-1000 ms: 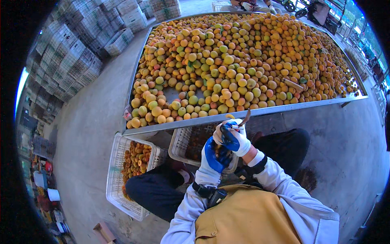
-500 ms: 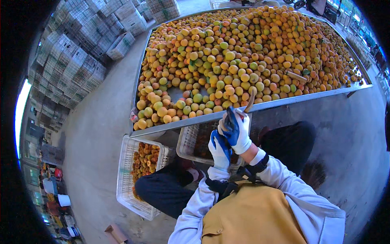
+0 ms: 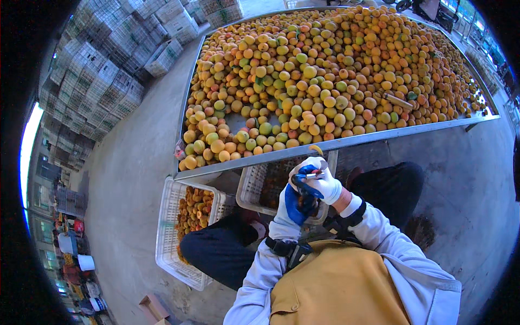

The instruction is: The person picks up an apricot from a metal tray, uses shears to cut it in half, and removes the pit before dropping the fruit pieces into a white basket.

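Note:
Both my hands wear white gloves with blue palms and meet in front of my body, just below the near edge of the fruit table. My right hand (image 3: 325, 187) is closed around a slim silvery tool (image 3: 314, 175). A curved yellowish piece (image 3: 316, 149) shows just beyond its fingers; whether it belongs to the tool I cannot tell. Under it, my left hand (image 3: 294, 206) is curled against the right one, around something dark and brownish that is mostly hidden. The apricots (image 3: 309, 103), yellow, orange and some green, are heaped on the metal-rimmed table (image 3: 254, 160).
A white crate (image 3: 164, 233) of brownish-orange fruit pieces stands by my left knee. Another pale crate (image 3: 248, 189) sits beneath the table edge, between my legs. A short stick (image 3: 399, 101) lies on the apricots. Stacked crates (image 3: 103, 81) line the left; an open cardboard box (image 3: 154, 309) lies on the floor.
My hands have drawn slightly down toward my body. The right hand has turned over, bringing the silvery tool across its fingers, and the left has moved lower beneath it.

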Motion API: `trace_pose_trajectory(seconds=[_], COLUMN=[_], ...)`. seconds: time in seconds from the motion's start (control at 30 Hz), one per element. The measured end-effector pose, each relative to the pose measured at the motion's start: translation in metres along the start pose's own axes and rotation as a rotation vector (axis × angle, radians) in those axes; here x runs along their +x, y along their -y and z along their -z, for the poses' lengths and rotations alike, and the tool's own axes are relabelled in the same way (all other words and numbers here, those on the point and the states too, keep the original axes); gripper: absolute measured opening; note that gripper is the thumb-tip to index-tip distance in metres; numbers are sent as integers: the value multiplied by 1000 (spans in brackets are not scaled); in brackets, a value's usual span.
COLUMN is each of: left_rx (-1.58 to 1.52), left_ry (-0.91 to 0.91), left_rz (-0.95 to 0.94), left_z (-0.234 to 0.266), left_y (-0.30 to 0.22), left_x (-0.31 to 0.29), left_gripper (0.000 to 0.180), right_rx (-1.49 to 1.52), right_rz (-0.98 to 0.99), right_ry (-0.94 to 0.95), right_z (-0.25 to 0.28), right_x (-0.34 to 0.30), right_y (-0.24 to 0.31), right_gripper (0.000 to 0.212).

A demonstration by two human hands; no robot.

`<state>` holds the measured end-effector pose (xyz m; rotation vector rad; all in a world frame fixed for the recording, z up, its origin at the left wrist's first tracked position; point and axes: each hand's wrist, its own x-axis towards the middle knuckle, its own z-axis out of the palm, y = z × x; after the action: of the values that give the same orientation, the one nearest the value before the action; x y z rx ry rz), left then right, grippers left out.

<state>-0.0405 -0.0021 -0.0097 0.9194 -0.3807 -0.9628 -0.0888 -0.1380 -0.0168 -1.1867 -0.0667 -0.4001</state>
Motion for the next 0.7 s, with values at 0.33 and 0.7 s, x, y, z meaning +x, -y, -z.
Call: trace_pose_trajectory(seconds=[0.33,0.7], left_rx=[708,-92], left_ry=[93,-180], left_rz=[-351,276], left_z=[10,1], left_y=[1,-31], left_x=[2,6], left_gripper=[17,25], right_rx=[559,536], right_rz=[-11,34], right_ry=[9,-340], right_z=[-13,-11], right_x=[18,13], right_y=[16,60], right_gripper=[20,43])
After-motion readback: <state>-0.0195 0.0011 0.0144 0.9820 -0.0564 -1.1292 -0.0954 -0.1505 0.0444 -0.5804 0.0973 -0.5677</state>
